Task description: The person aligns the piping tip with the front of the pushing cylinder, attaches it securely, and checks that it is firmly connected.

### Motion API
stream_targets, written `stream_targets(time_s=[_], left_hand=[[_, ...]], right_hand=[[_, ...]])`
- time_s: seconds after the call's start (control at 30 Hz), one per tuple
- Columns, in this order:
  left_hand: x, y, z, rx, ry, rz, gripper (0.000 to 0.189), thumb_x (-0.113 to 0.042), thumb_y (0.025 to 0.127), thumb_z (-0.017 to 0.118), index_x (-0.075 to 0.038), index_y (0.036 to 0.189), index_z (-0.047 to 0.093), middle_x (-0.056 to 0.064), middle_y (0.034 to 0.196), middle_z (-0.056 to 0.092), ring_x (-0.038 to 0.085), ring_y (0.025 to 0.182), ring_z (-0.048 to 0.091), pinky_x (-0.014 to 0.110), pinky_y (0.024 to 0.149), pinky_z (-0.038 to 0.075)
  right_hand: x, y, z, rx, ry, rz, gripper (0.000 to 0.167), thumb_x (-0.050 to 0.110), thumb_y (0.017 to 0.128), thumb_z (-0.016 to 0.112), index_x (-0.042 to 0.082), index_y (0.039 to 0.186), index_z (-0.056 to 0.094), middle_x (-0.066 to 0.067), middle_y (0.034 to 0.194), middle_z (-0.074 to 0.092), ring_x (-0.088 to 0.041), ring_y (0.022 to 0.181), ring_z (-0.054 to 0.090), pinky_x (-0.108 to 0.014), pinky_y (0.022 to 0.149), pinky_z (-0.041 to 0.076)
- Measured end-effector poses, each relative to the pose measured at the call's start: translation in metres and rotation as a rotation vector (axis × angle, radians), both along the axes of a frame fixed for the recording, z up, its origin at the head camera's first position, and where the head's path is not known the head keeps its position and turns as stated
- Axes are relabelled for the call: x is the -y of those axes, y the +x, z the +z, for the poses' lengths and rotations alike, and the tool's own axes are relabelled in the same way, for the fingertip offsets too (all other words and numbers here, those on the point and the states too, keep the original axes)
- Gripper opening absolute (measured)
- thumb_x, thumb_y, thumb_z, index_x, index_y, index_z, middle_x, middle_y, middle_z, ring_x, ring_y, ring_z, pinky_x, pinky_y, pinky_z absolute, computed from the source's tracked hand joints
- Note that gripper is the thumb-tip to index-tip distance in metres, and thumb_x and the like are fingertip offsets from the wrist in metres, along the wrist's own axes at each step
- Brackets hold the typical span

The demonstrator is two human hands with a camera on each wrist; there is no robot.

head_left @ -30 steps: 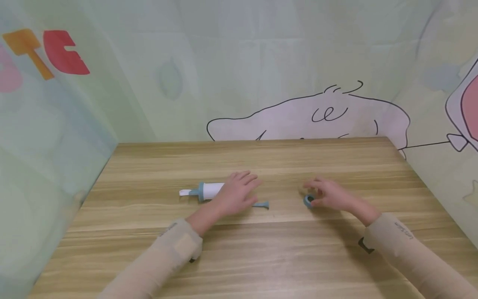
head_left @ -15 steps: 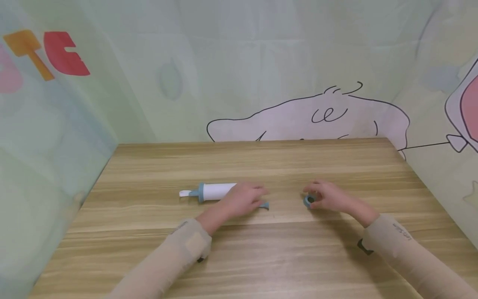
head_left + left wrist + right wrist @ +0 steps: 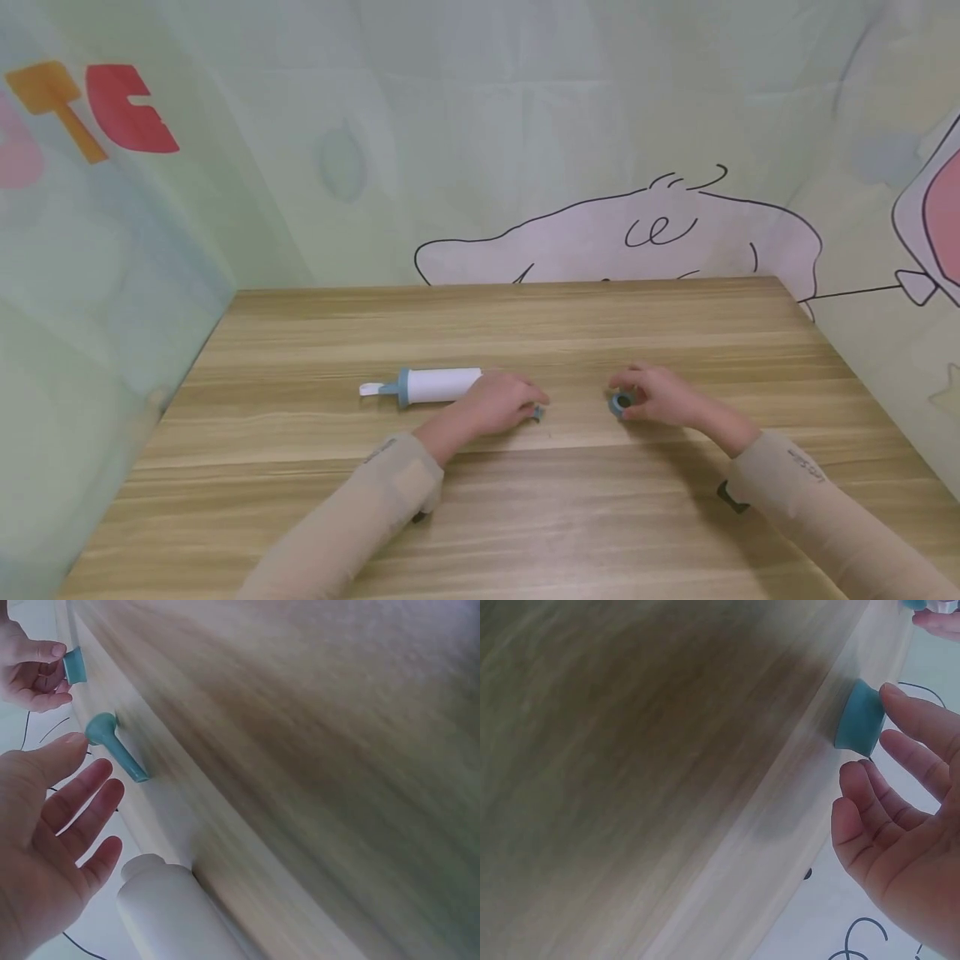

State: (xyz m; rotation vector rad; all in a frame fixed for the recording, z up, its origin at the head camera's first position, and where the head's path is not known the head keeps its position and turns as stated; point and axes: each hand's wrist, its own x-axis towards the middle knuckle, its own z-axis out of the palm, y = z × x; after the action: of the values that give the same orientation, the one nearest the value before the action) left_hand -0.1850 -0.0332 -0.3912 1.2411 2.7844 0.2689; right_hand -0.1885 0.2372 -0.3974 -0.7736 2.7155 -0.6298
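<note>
The right hand [image 3: 662, 395] holds a blue-green, flared ring [image 3: 860, 718] with a dark hole, pinched between thumb and index finger; the remaining fingers curve loosely beside it. The ring is at the right of the work area, low over the wood-grain tabletop [image 3: 480, 525]; whether it touches the surface cannot be determined.

The left hand [image 3: 497, 403] is positioned at a blue-green nozzle [image 3: 122, 753] with a slim stem and a flared round end. The thumb tip is at the flared end, and three fingers are spread and slightly bent. Whether the nozzle is grasped cannot be told. It lies between the ring and a smooth white cylinder [image 3: 442, 386], whose narrow neck [image 3: 142, 865] points toward the ring side. The cylinder lies on its side, with a blue-green collar [image 3: 404, 387] and a white-tipped handle [image 3: 372, 389] at its left end.
</note>
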Motion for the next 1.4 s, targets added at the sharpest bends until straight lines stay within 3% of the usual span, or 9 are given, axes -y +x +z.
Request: stream_targets(time_s=[0.17,0.33,0.47,0.77,0.93,1.13,1.4], left_hand=[[-0.002,-0.003,-0.003,0.002,-0.022,-0.012,0.021,-0.020,0.084,0.058,-0.021,0.104,0.066,-0.005,0.105,0.065,0.011,0.098,0.059,0.028,0.084,0.047],[-0.004,-0.005,-0.007,-0.051,-0.018,-0.065,0.011,-0.020,0.083,0.059,-0.021,0.090,0.068,-0.007,0.092,0.067,0.008,0.085,0.061,0.026,0.072,0.048],[-0.005,-0.005,-0.007,-0.059,-0.016,-0.073,0.008,-0.019,0.083,0.059,-0.020,0.082,0.067,-0.008,0.084,0.066,0.008,0.076,0.060,0.026,0.065,0.047],[-0.006,-0.006,-0.005,-0.014,-0.027,-0.041,0.010,-0.021,0.084,0.058,-0.022,0.085,0.068,-0.010,0.088,0.067,0.007,0.082,0.061,0.026,0.069,0.048],[-0.006,-0.006,-0.002,0.053,-0.028,0.000,0.013,-0.023,0.086,0.056,-0.022,0.090,0.068,-0.009,0.093,0.067,0.007,0.087,0.061,0.025,0.074,0.048],[-0.004,-0.006,0.002,0.104,0.021,0.028,0.014,-0.021,0.086,0.055,-0.021,0.092,0.069,-0.009,0.093,0.066,0.007,0.086,0.060,0.024,0.074,0.048],[0.000,-0.010,0.006,0.133,0.059,0.077,0.016,-0.023,0.088,0.054,-0.020,0.094,0.067,-0.009,0.095,0.066,0.006,0.088,0.058,0.024,0.079,0.047]], right_hand=[[-0.001,-0.001,-0.001,0.000,-0.003,0.010,0.039,0.014,0.073,0.070,0.008,0.109,0.058,-0.004,0.091,0.053,-0.013,0.074,0.046,-0.023,0.061,0.039],[-0.001,-0.001,-0.003,-0.003,-0.009,0.022,0.035,0.012,0.073,0.069,0.009,0.106,0.059,-0.003,0.091,0.055,-0.013,0.074,0.047,-0.023,0.062,0.039],[0.000,-0.001,-0.004,-0.009,-0.017,0.032,0.032,0.012,0.072,0.070,0.010,0.103,0.061,-0.002,0.091,0.056,-0.012,0.074,0.047,-0.023,0.063,0.040],[0.000,-0.001,-0.004,-0.010,-0.017,0.037,0.029,0.012,0.073,0.069,0.010,0.101,0.062,-0.002,0.092,0.057,-0.012,0.075,0.048,-0.023,0.063,0.041],[0.000,-0.002,0.002,-0.023,-0.029,0.022,0.030,0.013,0.074,0.068,0.005,0.103,0.061,-0.003,0.089,0.058,-0.012,0.074,0.050,-0.022,0.062,0.042],[0.000,-0.004,0.009,-0.077,-0.059,0.020,0.031,0.012,0.073,0.069,0.000,0.101,0.061,-0.003,0.081,0.057,-0.011,0.068,0.049,-0.021,0.058,0.041],[0.005,-0.004,0.015,-0.078,-0.079,-0.006,0.030,0.013,0.073,0.069,0.002,0.100,0.062,-0.001,0.080,0.059,-0.010,0.069,0.050,-0.020,0.058,0.042]])
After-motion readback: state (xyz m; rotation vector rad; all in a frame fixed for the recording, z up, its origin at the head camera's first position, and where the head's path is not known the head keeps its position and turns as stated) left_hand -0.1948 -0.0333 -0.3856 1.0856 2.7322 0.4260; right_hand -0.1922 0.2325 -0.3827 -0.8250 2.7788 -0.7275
